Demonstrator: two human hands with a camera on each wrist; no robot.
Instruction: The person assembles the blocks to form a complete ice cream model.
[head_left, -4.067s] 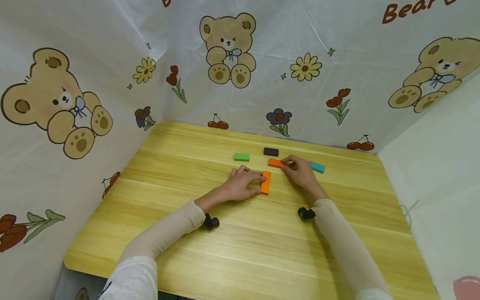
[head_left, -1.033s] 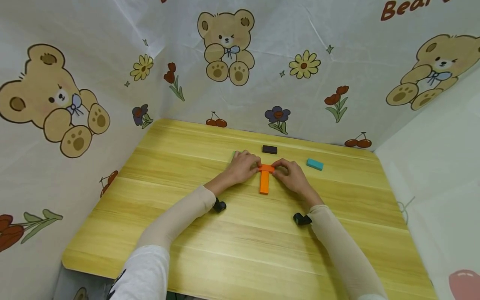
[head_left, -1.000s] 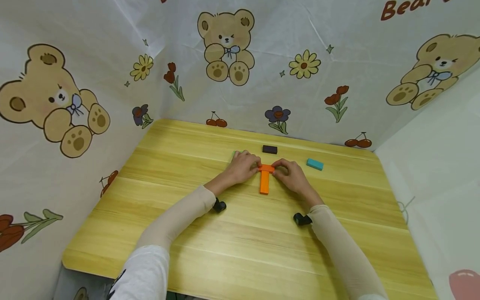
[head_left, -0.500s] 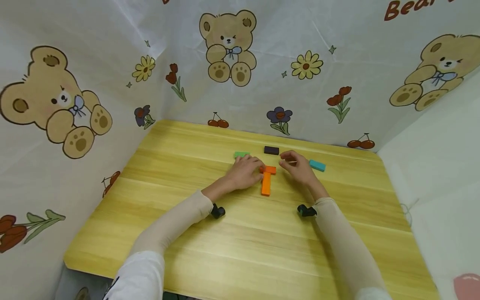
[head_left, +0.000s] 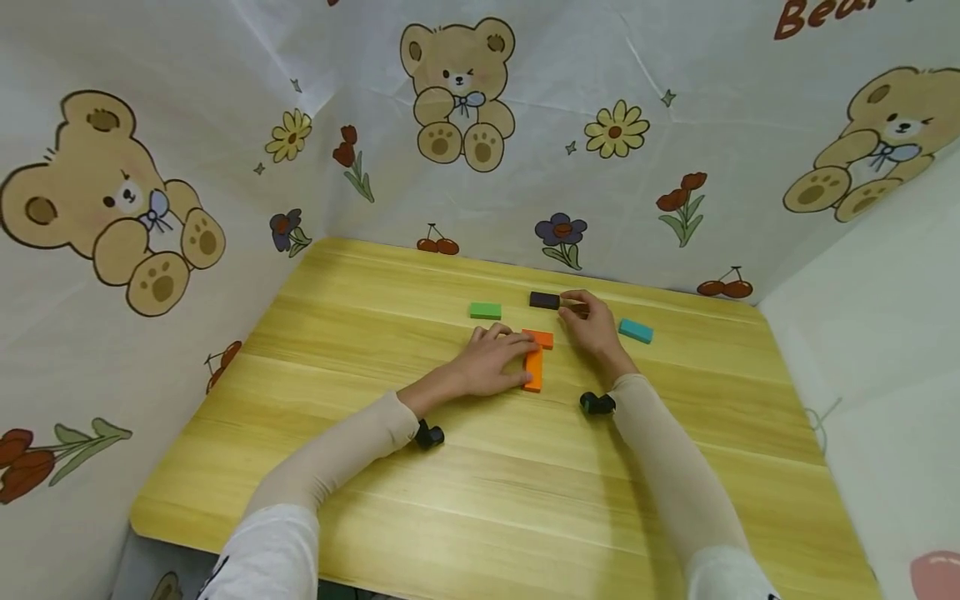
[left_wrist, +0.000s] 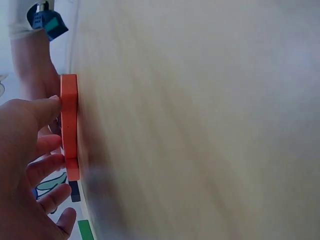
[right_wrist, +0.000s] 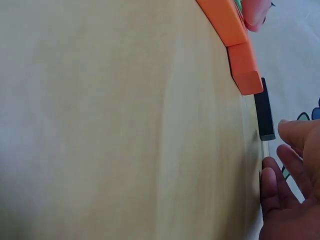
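Two orange blocks form a T on the table: a lengthwise orange block [head_left: 534,372] and a crosswise orange block [head_left: 538,338] against its far end. My left hand [head_left: 491,364] lies over their left side, thumb and fingertips spread along the lengthwise block. In the left wrist view, the thumb meets the orange block [left_wrist: 69,117]. My right hand [head_left: 592,327] is at the right end of a black block [head_left: 544,300], thumb and fingers apart. The right wrist view shows a small gap between that hand [right_wrist: 295,175] and the black block [right_wrist: 264,110].
A green block [head_left: 485,311] lies left of the black one, and a blue block [head_left: 636,331] lies right of my right hand. A patterned cloth wall [head_left: 360,100] borders the table [head_left: 480,500] at the back and sides. Each wrist bears a small black device [head_left: 597,403].
The crosswise orange block came left to the lengthwise block's end, where both hands held it. My right hand then left it and moved toward the black block; my left hand slid back nearer the lengthwise block.
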